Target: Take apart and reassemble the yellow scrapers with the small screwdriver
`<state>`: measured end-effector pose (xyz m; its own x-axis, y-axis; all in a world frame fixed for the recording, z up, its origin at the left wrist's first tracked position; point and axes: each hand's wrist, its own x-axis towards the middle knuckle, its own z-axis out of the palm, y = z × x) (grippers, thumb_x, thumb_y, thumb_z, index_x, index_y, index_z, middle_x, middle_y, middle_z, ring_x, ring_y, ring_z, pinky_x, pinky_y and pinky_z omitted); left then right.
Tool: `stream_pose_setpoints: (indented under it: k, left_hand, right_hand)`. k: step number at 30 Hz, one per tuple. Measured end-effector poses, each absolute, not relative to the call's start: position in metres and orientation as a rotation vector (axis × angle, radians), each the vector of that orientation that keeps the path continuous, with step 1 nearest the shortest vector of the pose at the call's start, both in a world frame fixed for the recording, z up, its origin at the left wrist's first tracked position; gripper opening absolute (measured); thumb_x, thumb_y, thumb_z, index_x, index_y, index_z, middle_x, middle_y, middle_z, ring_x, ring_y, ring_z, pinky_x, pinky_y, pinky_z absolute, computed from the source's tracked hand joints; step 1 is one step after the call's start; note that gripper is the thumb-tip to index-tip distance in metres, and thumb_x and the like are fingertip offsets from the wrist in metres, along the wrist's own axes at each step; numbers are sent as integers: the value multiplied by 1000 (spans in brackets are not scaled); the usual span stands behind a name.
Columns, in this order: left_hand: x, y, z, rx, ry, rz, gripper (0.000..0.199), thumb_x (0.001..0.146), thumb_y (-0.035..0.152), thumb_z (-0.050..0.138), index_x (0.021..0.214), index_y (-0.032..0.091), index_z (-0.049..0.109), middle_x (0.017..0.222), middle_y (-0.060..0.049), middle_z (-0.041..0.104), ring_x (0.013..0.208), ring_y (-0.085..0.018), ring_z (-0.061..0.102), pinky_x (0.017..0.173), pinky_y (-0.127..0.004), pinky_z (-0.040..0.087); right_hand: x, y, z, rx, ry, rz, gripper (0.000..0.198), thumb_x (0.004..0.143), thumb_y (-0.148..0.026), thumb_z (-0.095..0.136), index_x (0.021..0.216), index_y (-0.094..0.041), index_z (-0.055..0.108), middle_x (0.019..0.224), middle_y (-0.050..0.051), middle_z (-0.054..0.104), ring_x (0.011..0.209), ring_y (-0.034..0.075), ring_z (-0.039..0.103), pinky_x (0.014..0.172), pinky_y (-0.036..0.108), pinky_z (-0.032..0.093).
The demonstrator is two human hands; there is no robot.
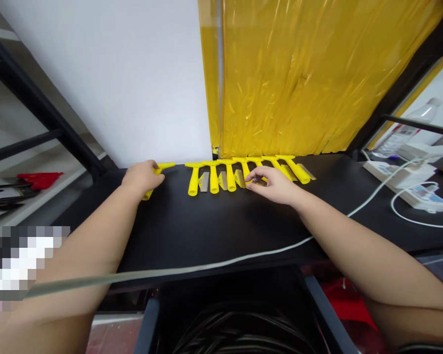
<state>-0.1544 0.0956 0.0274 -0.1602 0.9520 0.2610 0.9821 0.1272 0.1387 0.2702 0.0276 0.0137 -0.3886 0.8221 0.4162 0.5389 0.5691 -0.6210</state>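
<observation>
A row of several yellow T-shaped scraper handles (213,181) lies along the back of a black tabletop (214,226). Small flat metal blades (204,182) rest between them. At the row's left end, my left hand (142,178) is closed around a separate yellow T-shaped scraper (166,166); its crossbar sticks out past my fingers and the handle's end shows below. Toward the right part of the row is my right hand (275,184), thumb and fingers curled around a small metal blade (259,182). My fingers partly cover this blade and the handles behind it.
A white cable (243,257) runs across the tabletop's front edge and under my right forearm. White power strips (409,184) and a plastic bottle (406,128) stand at right. Behind the row rise a white panel (133,73) and yellow plastic sheeting (299,73).
</observation>
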Motion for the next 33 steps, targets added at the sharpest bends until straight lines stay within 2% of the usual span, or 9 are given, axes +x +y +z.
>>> stream_pose_setpoints:
  k: [3, 7, 9, 12, 15, 18, 21, 25, 33]
  left_hand:
    - [-144, 85, 38, -1916, -2242, -536, 46, 76, 46, 70, 116, 22, 67, 98, -17, 75, 93, -42, 71, 78, -52, 55]
    - [-126, 72, 46, -2124, -2019, -816, 48, 78, 40, 66, 122, 23, 63, 106, -11, 74, 89, -31, 70, 83, -45, 56]
    - [-115, 65, 48, -2347, -1839, -949, 51, 75, 37, 67, 124, 23, 62, 110, -8, 72, 84, -25, 69, 76, -39, 56]
    - [-96, 51, 49, -2766, -1530, -1033, 51, 77, 36, 68, 126, 23, 61, 112, -8, 71, 84, -22, 68, 65, -32, 54]
    - [-70, 30, 49, -3081, -1266, -806, 42, 81, 31, 67, 123, 24, 65, 97, -4, 73, 80, -21, 69, 71, -32, 56]
    - [-42, 11, 47, -3194, -997, -522, 35, 81, 22, 66, 116, 25, 69, 102, -4, 76, 87, -22, 71, 79, -34, 56]
    - [-25, 3, 37, -3282, -846, -369, 41, 83, 14, 63, 122, 23, 69, 115, -5, 76, 100, -22, 72, 88, -33, 56]
    - [-21, 6, 23, -3314, -795, -325, 42, 87, 16, 66, 128, 23, 69, 119, -6, 76, 106, -22, 72, 91, -31, 55]
    - [-20, 7, 20, -3330, -781, -312, 43, 89, 15, 66, 131, 22, 71, 111, -7, 74, 101, -21, 72, 88, -31, 55]
  right_hand:
    - [270, 27, 15, -1082, -2082, 512, 12, 85, -30, 71, 92, -21, 76, 97, 8, 75, 84, 22, 68, 76, 37, 54]
    - [272, 30, 15, -1125, -2057, 471, 14, 82, -24, 69, 93, -21, 77, 92, 6, 73, 76, 20, 62, 74, 37, 52]
    - [274, 33, 15, -1187, -1993, 448, 15, 82, -22, 68, 92, -21, 77, 92, 6, 72, 77, 21, 62, 75, 38, 52]
    - [277, 39, 15, -1221, -1878, 420, 14, 87, -23, 65, 92, -21, 78, 97, 8, 71, 89, 25, 66, 85, 42, 53]
    - [278, 39, 18, -1134, -1803, 363, 19, 93, -28, 63, 99, -21, 80, 97, 9, 66, 97, 26, 66, 92, 43, 53]
    - [277, 35, 20, -1005, -1755, 365, 23, 98, -34, 62, 105, -22, 79, 96, 8, 64, 93, 24, 66, 88, 41, 54]
    - [274, 31, 20, -891, -1728, 426, 28, 101, -45, 63, 108, -22, 77, 95, 6, 67, 86, 22, 66, 84, 40, 55]
    - [268, 27, 18, -771, -1654, 536, 33, 95, -54, 72, 107, -24, 75, 90, 4, 68, 83, 21, 65, 82, 39, 56]
    - [255, 24, 11, -677, -1589, 821, 36, 86, -51, 84, 104, -24, 68, 89, 3, 68, 75, 17, 67, 73, 33, 60]
